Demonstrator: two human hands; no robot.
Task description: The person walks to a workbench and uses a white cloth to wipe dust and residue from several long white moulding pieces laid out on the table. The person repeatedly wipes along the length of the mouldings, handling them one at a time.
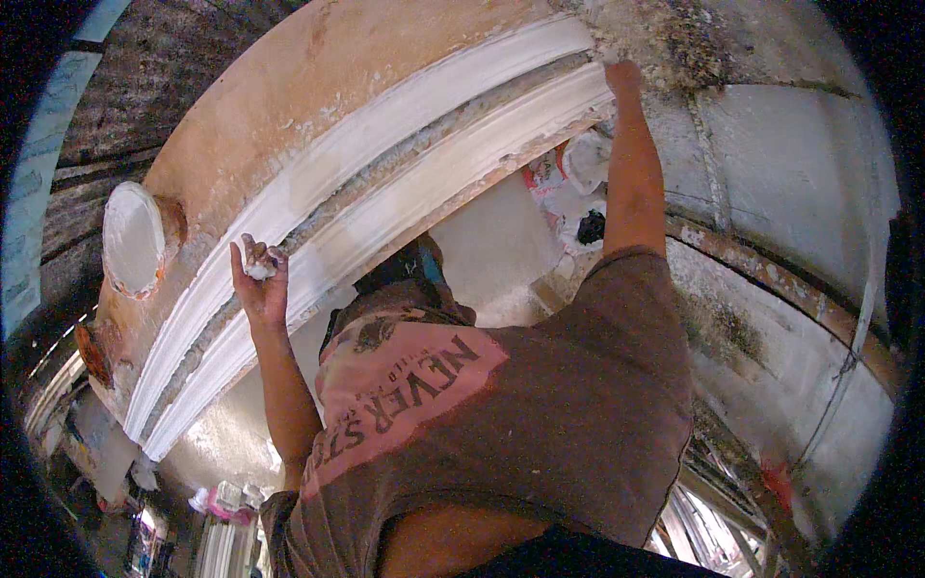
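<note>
Tan, white-smeared tabletop: spread beneath the work, a round white-topped container toward its left.
Pair of long white plaster mouldings: side by side on it, long axes running lower left to upper right, bowed in view.
My left hand: fingers partly curled about a white pasty lump.
My right hand: fingers bunched at the mouldings' upper-right end; I cannot tell what they hold.
</note>
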